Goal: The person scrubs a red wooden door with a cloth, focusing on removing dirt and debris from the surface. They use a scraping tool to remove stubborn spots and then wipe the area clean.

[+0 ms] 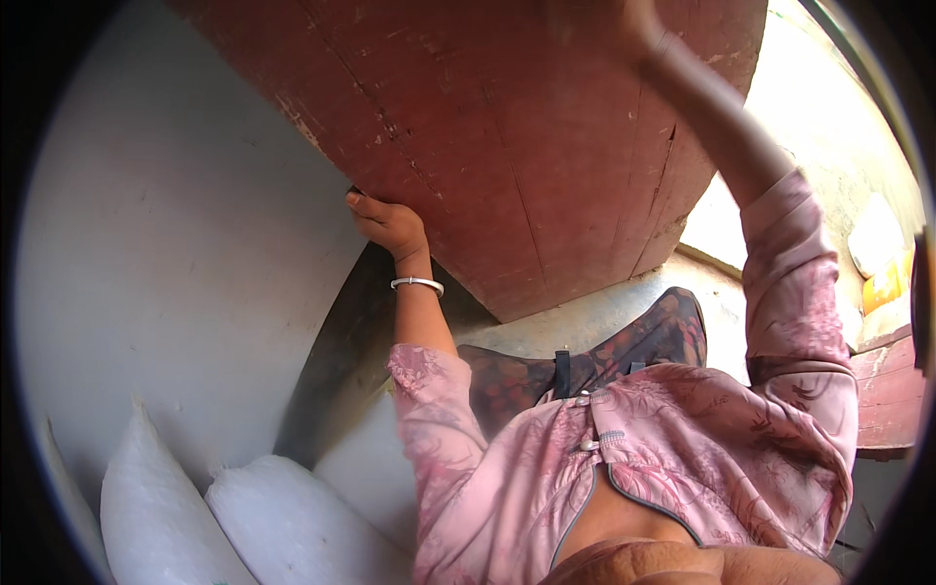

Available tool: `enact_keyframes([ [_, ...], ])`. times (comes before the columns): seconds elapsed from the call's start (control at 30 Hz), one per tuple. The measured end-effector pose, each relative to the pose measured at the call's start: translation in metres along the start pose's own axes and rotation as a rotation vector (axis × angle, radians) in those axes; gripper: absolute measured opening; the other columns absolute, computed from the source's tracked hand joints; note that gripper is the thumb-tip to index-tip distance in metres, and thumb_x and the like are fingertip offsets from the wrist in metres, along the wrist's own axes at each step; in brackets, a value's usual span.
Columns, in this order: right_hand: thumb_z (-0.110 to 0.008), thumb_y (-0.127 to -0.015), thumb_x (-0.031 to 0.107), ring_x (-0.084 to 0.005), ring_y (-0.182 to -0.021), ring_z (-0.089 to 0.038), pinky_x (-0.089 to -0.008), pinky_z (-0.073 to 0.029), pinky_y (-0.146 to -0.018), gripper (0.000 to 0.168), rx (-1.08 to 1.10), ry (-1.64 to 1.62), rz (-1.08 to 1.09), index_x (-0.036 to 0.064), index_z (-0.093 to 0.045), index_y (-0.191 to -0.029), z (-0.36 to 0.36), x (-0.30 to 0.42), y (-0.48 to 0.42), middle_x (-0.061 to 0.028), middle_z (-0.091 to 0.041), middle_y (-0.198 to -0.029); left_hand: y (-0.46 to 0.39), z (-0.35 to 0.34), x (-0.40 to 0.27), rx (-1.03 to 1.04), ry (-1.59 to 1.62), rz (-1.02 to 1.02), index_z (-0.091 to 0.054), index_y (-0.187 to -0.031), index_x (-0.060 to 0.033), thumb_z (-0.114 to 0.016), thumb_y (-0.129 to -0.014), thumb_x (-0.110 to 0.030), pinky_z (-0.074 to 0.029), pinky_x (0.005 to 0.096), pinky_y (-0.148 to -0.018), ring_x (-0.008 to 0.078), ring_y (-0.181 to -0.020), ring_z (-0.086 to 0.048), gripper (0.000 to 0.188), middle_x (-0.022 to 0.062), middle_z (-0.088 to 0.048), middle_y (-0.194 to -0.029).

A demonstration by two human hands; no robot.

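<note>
A red painted wooden door [512,153], made of planks with worn edges, fills the upper middle of the head view. My left hand [387,223] grips its left edge, the thumb on the edge side; a metal bangle [417,284] circles that wrist. My right hand [621,25] is raised in front of the upper part of the door, blurred and cut by the top of the picture. Whether it touches the door or has its fingers apart cannot be made out.
A pale wall [175,234] runs along the left. Stuffed white sacks [292,519] stand at the lower left. Bright daylight comes past the door's right edge, where a second red wooden panel [886,395] and a yellow object [883,289] are seen.
</note>
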State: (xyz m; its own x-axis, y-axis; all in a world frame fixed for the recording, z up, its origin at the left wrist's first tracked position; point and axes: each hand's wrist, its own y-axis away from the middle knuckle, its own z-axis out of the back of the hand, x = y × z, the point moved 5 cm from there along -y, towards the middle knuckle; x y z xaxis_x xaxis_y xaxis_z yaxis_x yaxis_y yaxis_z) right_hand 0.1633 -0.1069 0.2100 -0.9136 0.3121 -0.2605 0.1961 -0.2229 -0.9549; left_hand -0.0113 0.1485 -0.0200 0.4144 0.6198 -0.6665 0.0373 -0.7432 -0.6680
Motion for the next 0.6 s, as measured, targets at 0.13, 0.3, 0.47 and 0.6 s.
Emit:
enact_keyframes([
  [0.13,-0.062,-0.082,0.026,-0.0316,-0.132,-0.044,-0.0500,-0.038,-0.104,0.042,0.469,-0.310,0.214,0.014,-0.065,-0.122,-0.065,0.073,0.195,-0.0098,-0.051,-0.139,-0.002,0.005,0.006,-0.049,-0.109,-0.045,-0.049,-0.088,0.0091,-0.029,-0.107,-0.029,-0.043,0.0341,-0.071,0.0217,-0.074,-0.046,0.047,0.0148,-0.056,-0.084],
  [0.3,-0.058,-0.081,0.026,-0.0303,-0.138,-0.037,-0.0504,-0.030,-0.113,0.047,0.898,-0.378,0.685,0.019,-0.060,-0.128,-0.051,0.076,0.302,-0.0035,-0.046,-0.145,0.001,-0.004,0.000,-0.068,-0.164,-0.028,-0.046,-0.084,0.0108,-0.029,-0.107,-0.028,-0.042,0.0374,-0.070,0.0247,-0.072,-0.041,0.048,0.0169,-0.051,-0.078],
  [0.47,-0.068,-0.075,0.031,-0.0348,-0.128,-0.044,-0.0473,-0.035,-0.105,0.078,0.460,0.123,0.122,0.009,-0.039,-0.144,-0.031,-0.045,0.120,-0.0160,-0.048,-0.139,-0.012,0.028,0.018,-0.111,-0.257,0.020,-0.045,-0.080,0.0082,-0.027,-0.107,-0.030,-0.042,0.0364,-0.069,0.0236,-0.071,-0.039,0.050,0.0132,-0.048,-0.077],
  [0.6,-0.068,-0.074,0.026,-0.0372,-0.122,-0.046,-0.0481,-0.037,-0.101,0.068,-0.184,0.304,-0.158,0.009,-0.045,-0.136,0.048,-0.094,0.018,-0.0177,-0.051,-0.130,0.003,-0.002,0.006,-0.099,-0.154,0.095,-0.045,-0.079,0.0057,-0.025,-0.107,-0.033,-0.041,0.0341,-0.071,0.0219,-0.072,-0.040,0.052,0.0110,-0.049,-0.080],
])
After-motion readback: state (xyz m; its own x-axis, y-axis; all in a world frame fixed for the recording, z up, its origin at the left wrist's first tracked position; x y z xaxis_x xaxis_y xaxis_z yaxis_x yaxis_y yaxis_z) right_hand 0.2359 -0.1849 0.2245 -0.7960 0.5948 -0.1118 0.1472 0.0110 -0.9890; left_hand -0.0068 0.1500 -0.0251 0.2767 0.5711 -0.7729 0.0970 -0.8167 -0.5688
